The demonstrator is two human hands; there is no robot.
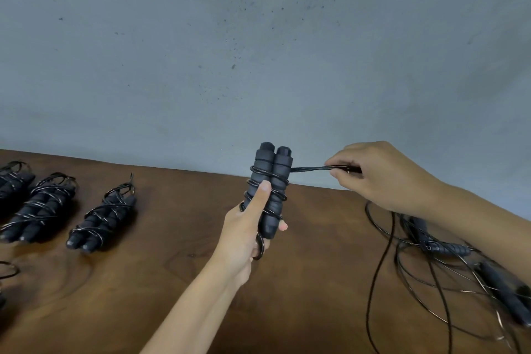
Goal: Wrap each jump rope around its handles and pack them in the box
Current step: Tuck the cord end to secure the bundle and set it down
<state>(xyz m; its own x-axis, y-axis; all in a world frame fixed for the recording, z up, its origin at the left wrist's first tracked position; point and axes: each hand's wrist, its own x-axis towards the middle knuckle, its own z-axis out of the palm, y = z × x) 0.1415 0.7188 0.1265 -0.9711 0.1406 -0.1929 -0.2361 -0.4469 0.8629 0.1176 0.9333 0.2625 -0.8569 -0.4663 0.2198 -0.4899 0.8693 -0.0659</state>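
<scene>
**Mid-wrap, cord pulled taut**

Down low on the right of the counter — a loose tangle of unwrapped ropes, cords looping over two or three dark handles, partly under the forearm. Hard to count there.

Up at centre: left hand curled round the pair of handles, held upright side by side above the counter, thumb pressed along the front over several turns of cord. Right hand just beside, pinching the doubled cord and drawing it sideways off the upper part of the handles.

Risks from here, as a guess — slack in that pull and the upper turns slide off the handle tops; thumb lifting early and the lower coils spring loose. Could also snag on the tangle below if the trailing end runs through it; cannot tell where that end goes.

Further left: wrapped bundles lying flat in a row, the far-left one cut by the frame edge. Behind, only a grey wall.

No box anywhere in view.
</scene>
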